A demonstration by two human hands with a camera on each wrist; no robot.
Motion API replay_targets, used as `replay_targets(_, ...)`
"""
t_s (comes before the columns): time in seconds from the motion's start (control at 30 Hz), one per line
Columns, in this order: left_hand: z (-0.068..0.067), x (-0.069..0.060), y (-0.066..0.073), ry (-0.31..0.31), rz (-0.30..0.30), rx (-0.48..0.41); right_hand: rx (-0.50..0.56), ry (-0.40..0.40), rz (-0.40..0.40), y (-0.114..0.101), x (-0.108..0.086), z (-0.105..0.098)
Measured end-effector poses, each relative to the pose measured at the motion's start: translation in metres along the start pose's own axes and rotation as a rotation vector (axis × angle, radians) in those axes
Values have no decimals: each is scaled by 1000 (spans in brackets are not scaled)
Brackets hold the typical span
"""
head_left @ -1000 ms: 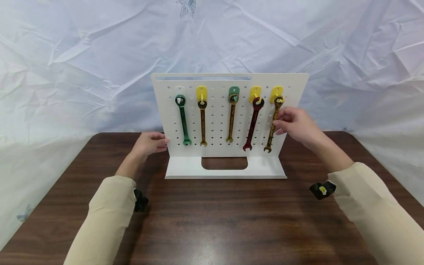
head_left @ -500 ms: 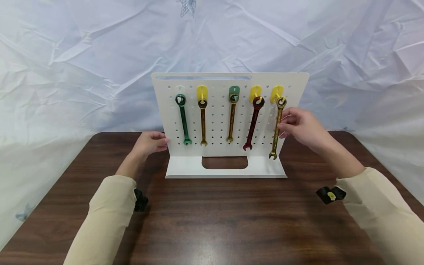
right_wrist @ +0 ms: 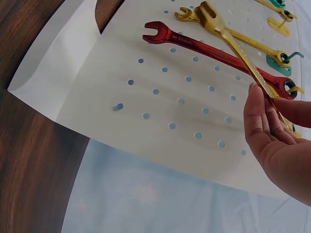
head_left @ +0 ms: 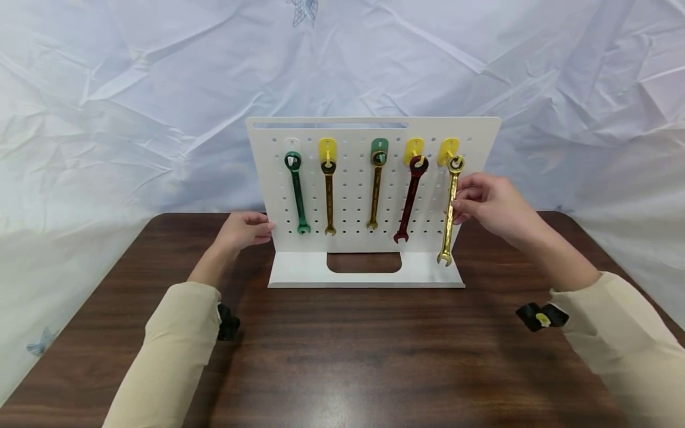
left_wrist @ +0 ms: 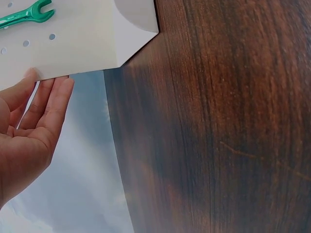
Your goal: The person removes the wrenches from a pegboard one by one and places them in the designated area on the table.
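Observation:
My right hand [head_left: 495, 205] pinches a gold combination wrench [head_left: 447, 226] by its shaft between thumb and fingers. Its ring end is at the rightmost yellow hook [head_left: 448, 148]; in the right wrist view the wrench's open end [right_wrist: 210, 17] stands out from the board, and the hand hides the ring end. My left hand [head_left: 238, 230] grips the left edge of the white pegboard [head_left: 342, 241], thumb in front and fingers behind, as the left wrist view shows. A red wrench [head_left: 411, 199] hangs just left of the held one.
Further left on hooks hang two gold wrenches, one on a green hook [head_left: 379, 145] and one on a yellow hook [head_left: 327, 147], and a green wrench [head_left: 298, 193] on a white hook. The pegboard's base stands on a dark wooden table [head_left: 342, 351]. A pale cloth [head_left: 160, 107] hangs behind.
My right hand has moved slightly right and towards me, drawing the gold wrench's lower end out from the board. My left hand has stayed on the board's edge.

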State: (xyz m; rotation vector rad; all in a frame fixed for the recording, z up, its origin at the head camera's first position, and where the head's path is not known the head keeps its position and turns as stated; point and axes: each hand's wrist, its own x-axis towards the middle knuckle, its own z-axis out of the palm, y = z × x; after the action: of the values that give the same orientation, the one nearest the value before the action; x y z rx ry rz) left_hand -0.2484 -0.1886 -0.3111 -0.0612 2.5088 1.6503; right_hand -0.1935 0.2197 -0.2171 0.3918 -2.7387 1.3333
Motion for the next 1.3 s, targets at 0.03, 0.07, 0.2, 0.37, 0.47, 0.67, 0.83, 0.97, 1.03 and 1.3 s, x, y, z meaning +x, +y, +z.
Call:
replay_targets(0.03,0,0,0,1,-2,1,-1,1,3,-1,0,0)
replay_targets(0.07,-1,1,0,0,-3,1,0,3,5,-2,-1,-1)
replay_targets(0.2,-2,1,0,-2,-6,8,5,8,6,-5,-2,-2)
replay_targets(0.37,-1,0,1,-2,-9,13,10,19,1,-7,-4,-4)
replay_targets(0.47,-1,0,1,-6,-7,12,12,21,3,-7,-5,-6)
replay_targets(0.67,-1,0,2,-4,-2,15,21,10,-10,-8,-5,-9)
replay_targets(0.83,-1,-1,2,-5,-4,8,38,-13,-31,-10,-6,-12)
replay_targets(0.97,-1,-1,2,-8,-2,2,54,-13,-18,-12,-8,-14)
replay_targets(1.03,0,-1,2,-6,-1,5,68,-19,-18,-13,-9,-14)
replay_targets(1.3,-1,-2,2,-10,11,1,123,-3,-18,-18,-10,-15)
